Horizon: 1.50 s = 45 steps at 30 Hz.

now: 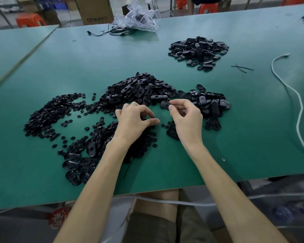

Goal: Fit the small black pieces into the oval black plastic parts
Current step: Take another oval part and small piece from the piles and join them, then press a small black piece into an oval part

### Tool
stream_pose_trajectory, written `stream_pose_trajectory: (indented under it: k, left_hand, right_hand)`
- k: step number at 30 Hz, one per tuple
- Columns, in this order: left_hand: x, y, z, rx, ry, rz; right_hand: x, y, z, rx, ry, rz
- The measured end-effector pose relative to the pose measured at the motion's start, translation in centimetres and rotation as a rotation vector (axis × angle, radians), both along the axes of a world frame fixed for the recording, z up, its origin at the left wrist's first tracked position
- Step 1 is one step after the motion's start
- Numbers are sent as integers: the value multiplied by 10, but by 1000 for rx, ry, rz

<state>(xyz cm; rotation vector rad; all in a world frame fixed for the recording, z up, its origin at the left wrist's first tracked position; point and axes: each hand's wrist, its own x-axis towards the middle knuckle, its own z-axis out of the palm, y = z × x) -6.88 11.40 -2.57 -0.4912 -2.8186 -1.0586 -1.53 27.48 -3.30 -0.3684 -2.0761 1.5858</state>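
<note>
right hand point(186, 118) pinches oval part point(164, 104) | left hand point(133, 120) curled over small pieces point(47, 113), cannot tell if holding | risk: tiny piece may slip, lost in pile

A green desk point(77, 67) fills the view, with a second desk point(16, 42) butted against its left edge. At the far edge lie a crumpled clear bag point(139, 16) and a thin black cord point(112, 31) just beside it. Behind them stand a cardboard box point(95, 11) and orange stools point(30, 20). A white cable point(302, 107) snakes along the right edge, and two crossed black ties point(241, 68) lie near it. A small white ring point(223, 159) sits close to the near edge.
</note>
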Motion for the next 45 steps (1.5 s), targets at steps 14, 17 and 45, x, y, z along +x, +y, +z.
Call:
stream_pose_trajectory:
  k: [14, 17, 45]
  left_hand:
    - [1, 1, -5, -41, 81, -60]
    - [0, 0, -6, -42, 91, -55]
    - [3, 1, 4, 461, -16, -76]
  right_hand:
    - [-1, -1, -1, -1, 0, 7]
    - [-1, -2, -1, 4, 4, 9]
    - [5, -7, 3, -4, -3, 35]
